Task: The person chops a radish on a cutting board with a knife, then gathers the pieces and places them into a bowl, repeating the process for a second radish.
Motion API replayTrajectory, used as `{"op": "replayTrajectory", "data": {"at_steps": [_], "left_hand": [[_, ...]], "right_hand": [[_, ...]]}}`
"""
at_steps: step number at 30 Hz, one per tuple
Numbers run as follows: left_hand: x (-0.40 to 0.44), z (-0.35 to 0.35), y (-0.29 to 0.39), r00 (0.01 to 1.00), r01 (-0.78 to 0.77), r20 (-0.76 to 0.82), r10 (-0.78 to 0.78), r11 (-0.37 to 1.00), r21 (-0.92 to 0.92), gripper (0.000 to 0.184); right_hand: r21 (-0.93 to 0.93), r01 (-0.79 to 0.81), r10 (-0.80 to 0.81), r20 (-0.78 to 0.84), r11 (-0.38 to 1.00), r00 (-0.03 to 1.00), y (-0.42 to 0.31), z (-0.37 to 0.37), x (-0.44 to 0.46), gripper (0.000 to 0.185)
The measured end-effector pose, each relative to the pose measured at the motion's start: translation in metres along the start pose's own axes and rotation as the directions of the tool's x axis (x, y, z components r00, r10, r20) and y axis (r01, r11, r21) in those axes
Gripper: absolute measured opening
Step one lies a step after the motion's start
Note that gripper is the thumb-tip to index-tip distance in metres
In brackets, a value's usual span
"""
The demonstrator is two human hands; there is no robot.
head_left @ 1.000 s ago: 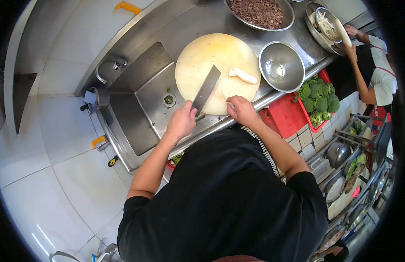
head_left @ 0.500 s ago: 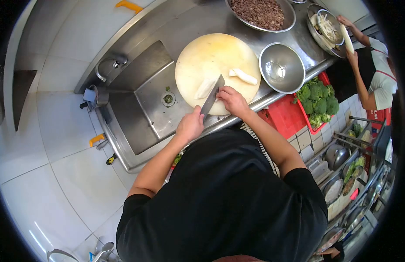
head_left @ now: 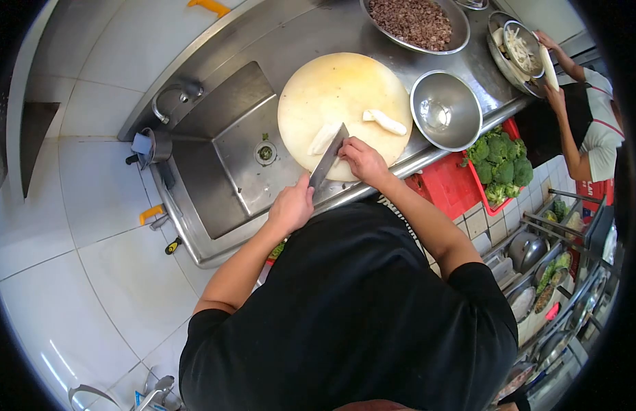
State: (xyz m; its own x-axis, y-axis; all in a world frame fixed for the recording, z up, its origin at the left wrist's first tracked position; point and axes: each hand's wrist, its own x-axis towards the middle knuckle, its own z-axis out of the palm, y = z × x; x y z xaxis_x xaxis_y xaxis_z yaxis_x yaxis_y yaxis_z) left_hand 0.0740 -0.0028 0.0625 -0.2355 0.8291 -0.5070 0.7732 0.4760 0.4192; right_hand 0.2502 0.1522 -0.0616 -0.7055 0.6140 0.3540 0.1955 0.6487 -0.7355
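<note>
My left hand (head_left: pixel 292 207) is closed round the handle of a kitchen knife (head_left: pixel 328 161), whose broad blade slants across the lower part of a round, pale cutting board (head_left: pixel 314 85). My right hand (head_left: pixel 364 162) rests on the board just right of the blade, fingertips curled close to it. Whatever those fingers press on is mostly hidden. Left of the blade lies a white piece of food (head_left: pixel 323 139), its kind unclear. A second, elongated white piece (head_left: pixel 384 122) lies apart, above my right hand.
The board overlaps a steel sink (head_left: pixel 229 161) with a tap (head_left: pixel 168 103). Right of it stands a metal bowl (head_left: pixel 446 109); beyond is a bowl of brown chopped food (head_left: pixel 414 24). Broccoli (head_left: pixel 497 161) fills a red crate. A co-worker (head_left: pixel 571 123) handles a long white vegetable at far right.
My left hand has drawn the knife back toward my body, down and to the left. My right hand has hardly moved on the board.
</note>
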Motion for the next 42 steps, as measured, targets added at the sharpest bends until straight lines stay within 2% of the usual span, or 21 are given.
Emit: {"op": "replayTrajectory", "data": {"at_steps": [2, 8, 11, 18, 21, 24, 29, 31, 35, 39, 42], "left_hand": [[-0.001, -0.001, 0.001, 1.000, 0.006, 0.021, -0.006, 1.000, 0.023, 0.025], [-0.008, -0.011, 0.009, 0.997, 0.013, 0.069, -0.016, 0.999, 0.032, 0.026], [-0.003, -0.010, 0.015, 0.996, 0.028, 0.086, -0.029, 1.000, 0.012, 0.026], [0.011, -0.006, 0.018, 0.993, 0.017, 0.116, -0.020, 1.000, 0.022, 0.026], [0.015, -0.004, 0.011, 0.994, -0.037, 0.103, 0.032, 0.999, 0.040, 0.029], [0.012, -0.006, 0.014, 0.994, -0.011, 0.112, 0.007, 0.999, 0.038, 0.028], [0.037, 0.027, 0.011, 1.000, -0.010, 0.017, 0.010, 1.000, 0.002, 0.027], [0.035, 0.025, 0.013, 1.000, -0.010, 0.019, 0.010, 1.000, 0.014, 0.026], [0.035, 0.023, 0.012, 1.000, -0.015, -0.008, 0.015, 1.000, 0.011, 0.024], [0.026, 0.016, 0.008, 0.999, -0.022, -0.029, 0.023, 0.999, 0.035, 0.023], [0.000, 0.011, 0.005, 0.943, -0.194, -0.260, 0.206, 0.978, 0.071, 0.035]], "right_hand": [[-0.008, -0.023, 0.023, -0.010, 1.000, 1.000, -0.001, -0.001, -0.001, 0.013], [-0.083, 0.068, -0.070, -0.028, 0.994, 0.997, -0.001, -0.004, 0.001, 0.016], [-0.109, 0.061, -0.063, -0.016, 0.992, 0.998, -0.002, -0.004, 0.002, 0.017], [-0.099, 0.066, -0.068, -0.012, 0.993, 0.998, 0.002, -0.003, 0.000, 0.017], [-0.100, 0.067, -0.066, 0.020, 0.993, 0.998, 0.001, -0.005, 0.002, 0.017], [-0.089, 0.075, -0.072, 0.029, 0.993, 0.997, -0.001, -0.005, 0.000, 0.017], [-0.065, 0.077, -0.074, 0.041, 0.995, 0.996, -0.002, -0.010, 0.002, 0.016], [-0.065, 0.027, -0.021, 0.098, 0.998, 0.995, -0.005, -0.015, -0.002, 0.014], [-0.129, 0.039, -0.025, 0.108, 0.991, 0.994, 0.007, -0.029, -0.030, 0.014], [-0.032, -0.098, 0.097, -0.032, 0.995, 0.995, -0.006, -0.045, -0.042, 0.015], [0.085, -0.199, 0.213, -0.224, 0.976, 0.951, -0.015, -0.060, -0.036, 0.014]]}}
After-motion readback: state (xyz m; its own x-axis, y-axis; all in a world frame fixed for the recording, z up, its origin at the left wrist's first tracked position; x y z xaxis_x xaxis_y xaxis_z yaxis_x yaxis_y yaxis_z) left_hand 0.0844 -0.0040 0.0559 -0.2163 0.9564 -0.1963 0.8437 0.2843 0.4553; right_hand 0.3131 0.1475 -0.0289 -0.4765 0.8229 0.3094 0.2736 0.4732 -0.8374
